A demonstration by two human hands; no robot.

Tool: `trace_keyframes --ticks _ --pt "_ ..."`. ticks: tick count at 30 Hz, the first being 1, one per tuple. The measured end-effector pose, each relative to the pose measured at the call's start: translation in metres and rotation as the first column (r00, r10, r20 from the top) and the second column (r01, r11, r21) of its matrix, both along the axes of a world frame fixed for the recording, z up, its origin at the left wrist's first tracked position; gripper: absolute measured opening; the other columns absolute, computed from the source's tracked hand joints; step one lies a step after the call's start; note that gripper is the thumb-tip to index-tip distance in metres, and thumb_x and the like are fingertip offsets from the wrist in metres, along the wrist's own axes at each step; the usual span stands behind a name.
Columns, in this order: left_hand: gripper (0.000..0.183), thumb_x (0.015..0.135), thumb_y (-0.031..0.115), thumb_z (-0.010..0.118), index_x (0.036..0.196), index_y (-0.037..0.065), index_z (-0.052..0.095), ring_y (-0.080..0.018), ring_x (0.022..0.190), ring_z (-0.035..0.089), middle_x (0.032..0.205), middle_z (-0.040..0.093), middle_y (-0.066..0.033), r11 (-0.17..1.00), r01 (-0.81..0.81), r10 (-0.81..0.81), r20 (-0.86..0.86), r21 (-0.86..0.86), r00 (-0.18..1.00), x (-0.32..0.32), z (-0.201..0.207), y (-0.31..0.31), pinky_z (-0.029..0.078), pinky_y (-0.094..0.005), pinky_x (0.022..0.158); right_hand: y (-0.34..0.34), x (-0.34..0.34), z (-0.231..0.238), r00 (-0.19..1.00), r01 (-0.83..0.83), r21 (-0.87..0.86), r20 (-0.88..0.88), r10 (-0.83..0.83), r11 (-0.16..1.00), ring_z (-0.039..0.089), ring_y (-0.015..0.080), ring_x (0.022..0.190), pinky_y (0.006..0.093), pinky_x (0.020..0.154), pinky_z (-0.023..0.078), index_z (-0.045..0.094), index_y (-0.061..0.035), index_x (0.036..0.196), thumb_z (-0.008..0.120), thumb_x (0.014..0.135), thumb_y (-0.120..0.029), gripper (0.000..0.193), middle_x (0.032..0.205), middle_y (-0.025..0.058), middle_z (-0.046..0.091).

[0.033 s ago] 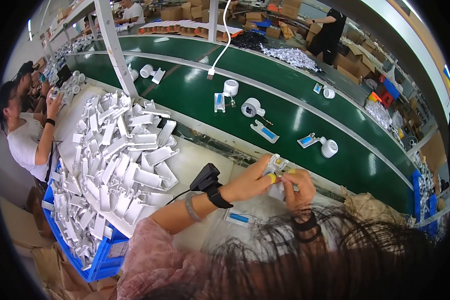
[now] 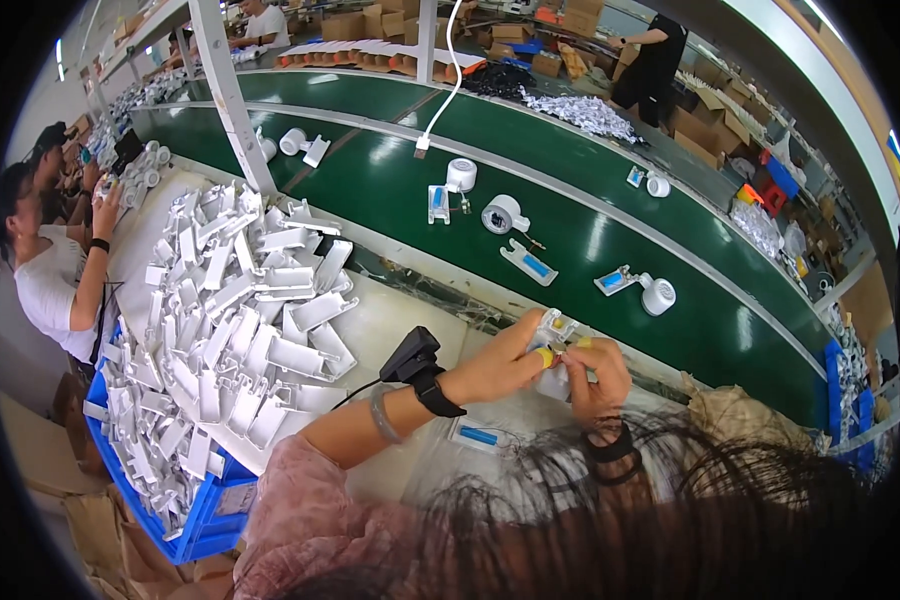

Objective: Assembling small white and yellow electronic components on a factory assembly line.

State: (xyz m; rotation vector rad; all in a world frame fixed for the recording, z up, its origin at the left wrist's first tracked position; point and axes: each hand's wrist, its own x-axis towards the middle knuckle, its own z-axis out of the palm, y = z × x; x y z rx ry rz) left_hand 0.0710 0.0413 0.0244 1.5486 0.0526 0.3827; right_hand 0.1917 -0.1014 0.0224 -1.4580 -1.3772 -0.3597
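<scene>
My left hand (image 2: 510,360) is closed on a small white plastic part (image 2: 549,326), held at the near edge of the green conveyor. My right hand (image 2: 600,378) meets it there, thumb and fingertips pinched at the lower part of the same piece; what exactly they pinch is too small to make out. Yellow coverings show on some fingertips. Below my hands, a white housing with a blue battery (image 2: 479,436) and thin wires lies on the worktop, partly behind strands of hair. A black device (image 2: 411,356) is strapped to my left wrist.
White plastic housings (image 2: 240,310) are heaped to the left, with more in a blue bin (image 2: 205,515). On the conveyor (image 2: 370,205) sit several round white heads (image 2: 504,214) joined to battery housings. A white cable (image 2: 450,90) hangs above. Co-workers (image 2: 55,270) sit at far left.
</scene>
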Motion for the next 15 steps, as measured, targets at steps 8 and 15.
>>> trace_keyframes --ticks 8,15 --pt "0.036 0.092 0.007 0.049 0.127 0.002 0.040 -0.0106 0.079 0.052 0.096 0.055 -0.0047 0.984 -0.021 0.018 0.017 0.179 1.000 -0.001 -0.005 -0.002 0.045 -0.0274 0.069 -0.002 0.000 -0.004 1.000 0.013 -0.004 0.013 -0.013 1.000 0.057 0.0274 0.081 0.0343 0.070 0.047 0.069 -0.0055 0.092 0.074 0.072 0.006 0.024 0.088 0.0098 0.058" --pt "0.051 0.088 0.014 0.050 0.133 0.001 0.029 -0.0464 0.092 0.058 0.101 0.058 -0.0281 0.931 -0.078 0.057 0.068 0.357 0.996 0.001 -0.014 -0.001 0.046 -0.0484 0.079 0.001 0.000 -0.005 0.999 0.016 0.023 0.039 -0.017 1.000 0.056 0.0267 0.081 0.0344 0.070 0.047 0.070 -0.0062 0.091 0.075 0.070 0.006 0.024 0.087 0.0088 0.057"
